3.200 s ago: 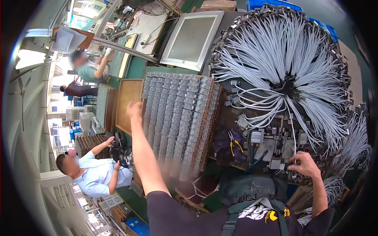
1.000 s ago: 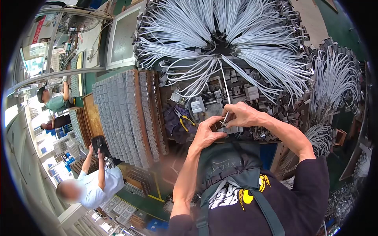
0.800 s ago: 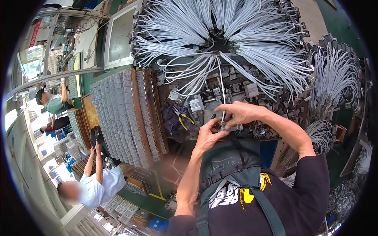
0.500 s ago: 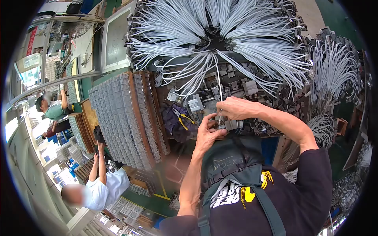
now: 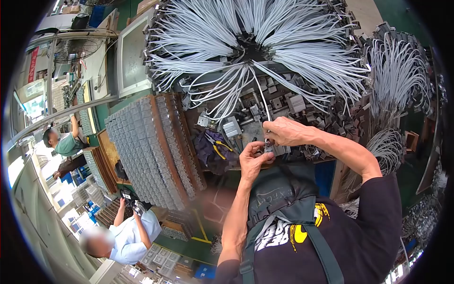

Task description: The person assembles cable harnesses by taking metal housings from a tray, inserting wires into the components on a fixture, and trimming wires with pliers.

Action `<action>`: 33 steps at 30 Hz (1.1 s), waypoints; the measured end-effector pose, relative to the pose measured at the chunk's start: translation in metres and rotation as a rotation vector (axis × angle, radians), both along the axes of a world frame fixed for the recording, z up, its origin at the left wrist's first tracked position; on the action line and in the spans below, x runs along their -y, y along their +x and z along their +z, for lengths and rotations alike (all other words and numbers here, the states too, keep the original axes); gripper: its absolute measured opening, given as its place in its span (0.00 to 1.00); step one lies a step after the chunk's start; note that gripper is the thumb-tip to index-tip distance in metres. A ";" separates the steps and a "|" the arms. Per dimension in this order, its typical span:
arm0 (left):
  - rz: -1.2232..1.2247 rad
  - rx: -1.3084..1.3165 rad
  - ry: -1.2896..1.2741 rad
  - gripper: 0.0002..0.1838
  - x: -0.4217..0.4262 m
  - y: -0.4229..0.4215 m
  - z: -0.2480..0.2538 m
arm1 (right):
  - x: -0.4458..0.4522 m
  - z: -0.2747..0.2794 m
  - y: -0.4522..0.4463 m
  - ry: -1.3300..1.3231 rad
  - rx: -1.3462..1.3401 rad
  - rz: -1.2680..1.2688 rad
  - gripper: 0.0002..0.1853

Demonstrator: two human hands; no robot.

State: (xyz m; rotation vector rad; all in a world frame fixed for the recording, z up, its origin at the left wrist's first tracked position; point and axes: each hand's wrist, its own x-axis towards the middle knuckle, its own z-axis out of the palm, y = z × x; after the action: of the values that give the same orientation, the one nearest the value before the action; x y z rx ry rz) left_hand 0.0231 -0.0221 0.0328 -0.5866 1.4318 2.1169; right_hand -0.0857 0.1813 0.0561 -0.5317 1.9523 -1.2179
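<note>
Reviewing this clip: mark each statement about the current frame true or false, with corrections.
1. The right hand grips a white cable. True.
2. The left hand holds the yellow-handled pliers. False: they lie on dark cloth; it holds a small metal part.
3. The two hands are far apart. False: they nearly meet at that part.
4. A co-worker wears a light blue shirt. True.

The person wore a black short-sleeved T-shirt point(image 5: 364, 227) with white lettering and a yellow graphic on the chest. Over it sat dark green straps point(image 5: 324, 251) and a dark green bag-like piece point(image 5: 283, 189) bearing faint lettering.
</note>
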 end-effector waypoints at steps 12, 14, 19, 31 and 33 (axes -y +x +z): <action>0.040 0.074 0.073 0.19 -0.004 -0.002 0.007 | -0.003 -0.011 0.010 -0.050 -0.051 -0.064 0.10; 0.002 0.137 0.033 0.18 -0.003 -0.004 0.008 | -0.003 -0.012 0.012 -0.022 -0.061 -0.063 0.11; -0.025 -0.063 -0.127 0.17 -0.011 -0.003 -0.007 | -0.005 -0.017 0.016 0.042 -0.165 -0.053 0.10; 0.072 0.176 -0.004 0.15 -0.015 -0.019 -0.018 | -0.010 0.002 0.006 -0.029 -0.082 -0.039 0.27; 0.058 0.219 -0.040 0.16 -0.017 -0.026 -0.023 | -0.008 0.002 0.001 0.090 -0.220 0.074 0.34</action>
State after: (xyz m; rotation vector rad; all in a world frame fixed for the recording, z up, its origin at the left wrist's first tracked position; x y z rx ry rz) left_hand -0.0033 -0.0052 0.0096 -0.8566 1.3518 2.0006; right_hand -0.0848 0.1898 0.0576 -0.7095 2.1393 -1.0571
